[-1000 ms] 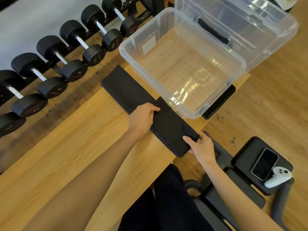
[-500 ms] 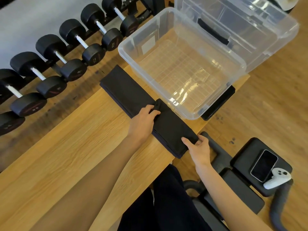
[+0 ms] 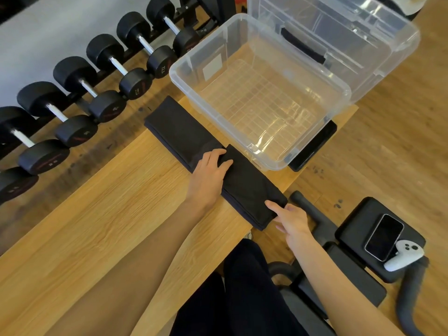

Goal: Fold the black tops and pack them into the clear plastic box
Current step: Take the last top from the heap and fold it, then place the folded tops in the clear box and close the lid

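Note:
A black top (image 3: 184,129), folded into a long narrow strip, lies diagonally on the wooden table (image 3: 109,214) right beside the clear plastic box (image 3: 194,76). The near half of the strip is doubled over itself. My left hand (image 3: 209,173) sits at the middle of the strip, with fingers and thumb pinching the edge of the folded-over layer. My right hand (image 3: 291,219) holds the near end at the table's edge, index finger on top and the other fingers curled beneath. The box stands open with nothing inside it, its lid (image 3: 351,27) tilted back behind it.
A rack of black dumbbells (image 3: 101,76) runs along the table's left side. To the right, beyond the table edge, a black padded bench (image 3: 358,224) carries a phone (image 3: 384,236) and a white controller (image 3: 404,255). My dark-trousered leg (image 3: 242,287) is below.
Both hands stay on the black top. The left hand's fingers have closed more tightly on the fold edge, and the right hand has shifted slightly along the near end.

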`<state>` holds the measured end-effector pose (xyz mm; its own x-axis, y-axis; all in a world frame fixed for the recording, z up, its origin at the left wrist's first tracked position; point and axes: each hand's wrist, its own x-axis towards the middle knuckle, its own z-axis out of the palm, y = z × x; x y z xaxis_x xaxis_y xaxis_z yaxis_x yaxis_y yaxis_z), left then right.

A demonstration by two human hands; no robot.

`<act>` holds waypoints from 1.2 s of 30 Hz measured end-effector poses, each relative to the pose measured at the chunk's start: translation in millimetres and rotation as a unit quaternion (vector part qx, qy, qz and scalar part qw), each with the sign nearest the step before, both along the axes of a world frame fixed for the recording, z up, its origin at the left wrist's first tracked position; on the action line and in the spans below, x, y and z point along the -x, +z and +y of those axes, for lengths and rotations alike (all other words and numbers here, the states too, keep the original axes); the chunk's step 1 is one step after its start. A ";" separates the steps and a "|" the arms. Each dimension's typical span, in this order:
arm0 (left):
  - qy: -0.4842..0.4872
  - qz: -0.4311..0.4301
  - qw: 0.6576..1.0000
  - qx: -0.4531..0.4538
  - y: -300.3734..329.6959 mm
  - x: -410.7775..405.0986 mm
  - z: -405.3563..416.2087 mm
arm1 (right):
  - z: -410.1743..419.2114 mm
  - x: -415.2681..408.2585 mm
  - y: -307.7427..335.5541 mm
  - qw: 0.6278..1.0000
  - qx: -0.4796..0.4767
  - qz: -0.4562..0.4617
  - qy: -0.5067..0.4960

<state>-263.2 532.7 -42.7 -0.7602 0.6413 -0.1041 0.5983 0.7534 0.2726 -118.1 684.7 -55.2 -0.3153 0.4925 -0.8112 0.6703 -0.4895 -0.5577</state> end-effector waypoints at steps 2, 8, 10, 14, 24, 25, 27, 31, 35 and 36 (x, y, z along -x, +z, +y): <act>0.001 -0.019 1.000 -0.013 1.1 -2.3 1.8 | 2.3 -4.0 2.7 1.000 0.009 0.005 -0.010; 0.057 -0.135 0.986 -0.079 -1.0 -11.1 9.4 | 17.8 -21.1 -6.6 0.999 0.035 -0.014 -0.033; 0.079 -0.175 0.978 -0.086 -2.1 -13.2 14.1 | 22.0 -23.8 -8.2 0.998 0.030 -0.030 -0.036; 0.144 -0.231 0.959 -0.084 -4.5 -12.2 23.0 | 28.0 -22.2 -7.2 0.997 0.067 -0.022 -0.037; 0.262 -0.385 0.885 0.005 -3.4 10.9 32.0 | 38.5 -18.8 -4.9 0.986 0.155 -0.017 -0.050; 0.266 -0.398 0.878 0.003 -3.6 11.9 31.7 | 40.4 -18.8 -5.9 0.986 0.160 -0.016 -0.049; 0.258 -0.413 0.873 0.002 -4.3 13.1 30.0 | 44.1 -18.3 -6.3 0.985 0.166 -0.015 -0.046; 0.221 -0.420 0.880 0.002 -1.8 9.1 22.7 | 49.1 -16.7 -6.1 0.988 0.153 -0.013 -0.020; 0.209 -0.429 0.878 -0.034 4.2 7.3 16.8 | 53.1 -16.0 -2.6 0.990 0.142 -0.010 0.016; 0.207 -0.444 0.871 -0.040 5.8 8.1 14.9 | 54.1 -15.8 -0.8 0.989 0.142 -0.007 0.024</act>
